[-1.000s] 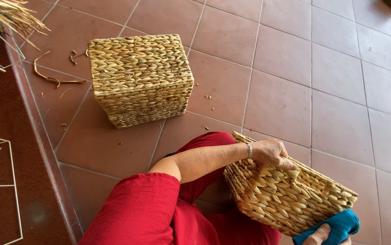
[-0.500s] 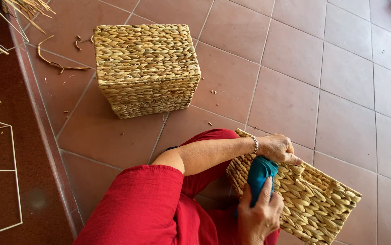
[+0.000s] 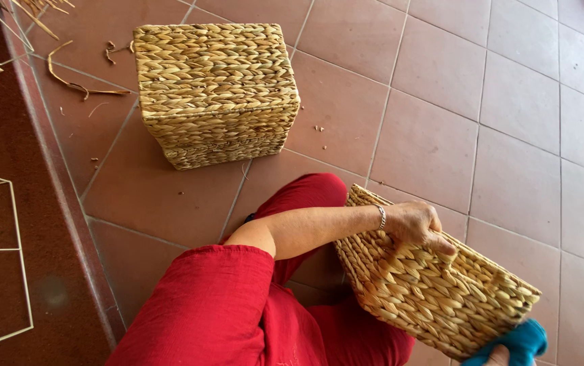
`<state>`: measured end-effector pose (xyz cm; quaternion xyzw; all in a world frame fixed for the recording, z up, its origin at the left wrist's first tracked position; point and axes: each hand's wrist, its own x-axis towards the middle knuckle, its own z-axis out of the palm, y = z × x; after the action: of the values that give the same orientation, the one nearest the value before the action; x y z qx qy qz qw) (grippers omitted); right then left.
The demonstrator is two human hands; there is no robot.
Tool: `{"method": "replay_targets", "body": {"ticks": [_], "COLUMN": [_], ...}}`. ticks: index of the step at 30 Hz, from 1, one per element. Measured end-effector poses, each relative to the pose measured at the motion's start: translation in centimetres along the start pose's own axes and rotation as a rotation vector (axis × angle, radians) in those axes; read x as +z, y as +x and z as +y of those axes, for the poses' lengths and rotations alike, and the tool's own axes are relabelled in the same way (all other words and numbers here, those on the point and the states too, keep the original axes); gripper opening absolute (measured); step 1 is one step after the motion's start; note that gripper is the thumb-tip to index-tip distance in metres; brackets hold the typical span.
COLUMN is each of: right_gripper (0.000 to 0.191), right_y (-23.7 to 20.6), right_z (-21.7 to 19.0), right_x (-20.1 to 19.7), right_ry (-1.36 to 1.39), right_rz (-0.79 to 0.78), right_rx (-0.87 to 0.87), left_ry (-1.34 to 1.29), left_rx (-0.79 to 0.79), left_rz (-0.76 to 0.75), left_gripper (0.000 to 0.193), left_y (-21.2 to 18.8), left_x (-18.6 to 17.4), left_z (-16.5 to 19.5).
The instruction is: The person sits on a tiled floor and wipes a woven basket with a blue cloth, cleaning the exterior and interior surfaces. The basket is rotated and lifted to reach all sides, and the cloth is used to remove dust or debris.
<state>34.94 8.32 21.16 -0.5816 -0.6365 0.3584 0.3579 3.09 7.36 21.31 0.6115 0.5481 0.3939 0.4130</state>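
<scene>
A woven straw basket (image 3: pixel 434 291) lies tilted across my lap, over my red trousers. My left hand (image 3: pixel 417 225), a thin bracelet on its wrist, grips the basket's upper rim with the fingers curled over the edge. At the bottom right edge of the view, my right hand (image 3: pixel 501 355) barely shows. It is closed on a teal cloth (image 3: pixel 519 339) pressed against the basket's lower right end.
A second, similar woven basket (image 3: pixel 214 91) sits on the terracotta tile floor ahead of my knees. Loose straw strands (image 3: pixel 68 78) lie to its left. White wire frames (image 3: pixel 14 257) rest on a dark red surface along the left.
My right hand swept the teal cloth from the middle of the basket's side down to its lower right end. The left hand kept its grip on the rim.
</scene>
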Motion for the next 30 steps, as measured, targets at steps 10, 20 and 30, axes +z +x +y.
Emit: {"method": "replay_targets", "body": {"ticks": [10,20,30], "right_gripper": [0.043,0.028,0.05], "right_y": [5.7,-2.2,-6.6], "right_z": [7.9,0.6,2.4], "right_x": [-4.0,5.8,15.8], "right_ry": [0.087,0.053,-0.043], "right_rz": [-0.202,0.129,-0.014], "right_rx": [0.281,-0.358,-0.384], "left_ry": [-0.115,0.195,0.186], "left_rx": [0.051,0.181,-0.351], "left_rz": [0.267,0.73,0.787], "left_gripper": [0.046,0.091,0.083], "left_y": [-2.5,-13.0,-23.4], "left_x": [-3.6,-5.7,-13.7], "left_z": [-1.6,-11.2,-15.9]}}
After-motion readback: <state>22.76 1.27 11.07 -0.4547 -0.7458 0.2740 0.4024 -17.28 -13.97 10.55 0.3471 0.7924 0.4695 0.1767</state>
